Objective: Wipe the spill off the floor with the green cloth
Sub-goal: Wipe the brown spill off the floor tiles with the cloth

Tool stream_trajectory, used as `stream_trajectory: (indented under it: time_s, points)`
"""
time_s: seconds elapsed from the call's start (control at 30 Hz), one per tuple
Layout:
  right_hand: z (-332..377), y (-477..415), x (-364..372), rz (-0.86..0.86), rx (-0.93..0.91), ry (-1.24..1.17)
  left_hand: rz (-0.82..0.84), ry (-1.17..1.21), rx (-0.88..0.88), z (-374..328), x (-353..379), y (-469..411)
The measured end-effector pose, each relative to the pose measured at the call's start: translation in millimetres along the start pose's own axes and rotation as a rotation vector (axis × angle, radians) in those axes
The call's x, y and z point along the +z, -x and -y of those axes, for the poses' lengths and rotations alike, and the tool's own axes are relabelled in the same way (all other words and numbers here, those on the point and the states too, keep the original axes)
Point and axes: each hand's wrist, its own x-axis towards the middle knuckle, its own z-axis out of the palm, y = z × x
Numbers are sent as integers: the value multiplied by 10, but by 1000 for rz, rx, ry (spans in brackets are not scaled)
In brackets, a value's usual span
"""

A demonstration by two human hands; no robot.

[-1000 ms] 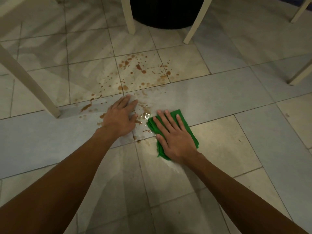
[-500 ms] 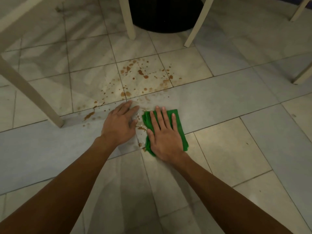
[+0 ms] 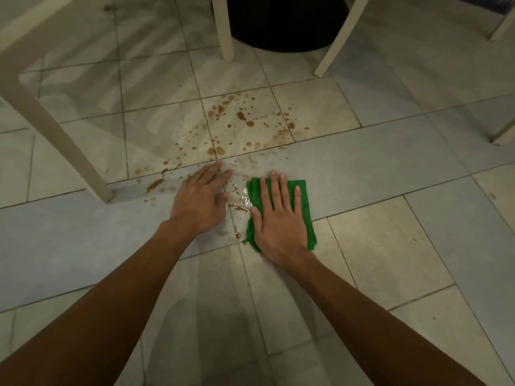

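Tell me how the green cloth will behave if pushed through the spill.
Probably floppy: the green cloth lies folded in layers under the flat right hand. Likely slides, since the floor looks glossy and wet beside it. Unpressed edges may bunch.

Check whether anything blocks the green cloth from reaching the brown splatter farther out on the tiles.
Nothing visible: only floor lies between the green cloth, under the flat right hand, and the brown splatter. The left hand rests on the floor beside the cloth, off that path.

Both forearms bare, stretched forward, converging; left hand (image 3: 199,203) palm down, fingers straight and close together; right hand (image 3: 278,218) just beside it, palm down, fingers straight, slightly spread.
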Motion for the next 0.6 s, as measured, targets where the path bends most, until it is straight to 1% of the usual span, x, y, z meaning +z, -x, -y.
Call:
stream_trajectory:
  time_s: [0.07,0.13,0.23,0.3,0.37,0.47,0.6]
  points:
    - [4,173,28,16,-92,5,-15,-4,2,16,6,18]
    - [-132,297,22,21,-116,11,-22,-1,10,20,1,16]
    - [-352,270,-45,-9,-18,31,-24,-4,26,20,-28,12]
    - [-355,135,-67,-23,47,32,-29,-10,0,28,-36,32]
    - [-262,8,-65,-27,53,21,-28,-17,-29,32,-30,64]
    - [-101,-65,-32,4,-47,15,-26,-21,-38,59,-30,73]
    - [-108,178,-2,53,-300,49,-29,-17,-32,87,-51,77]
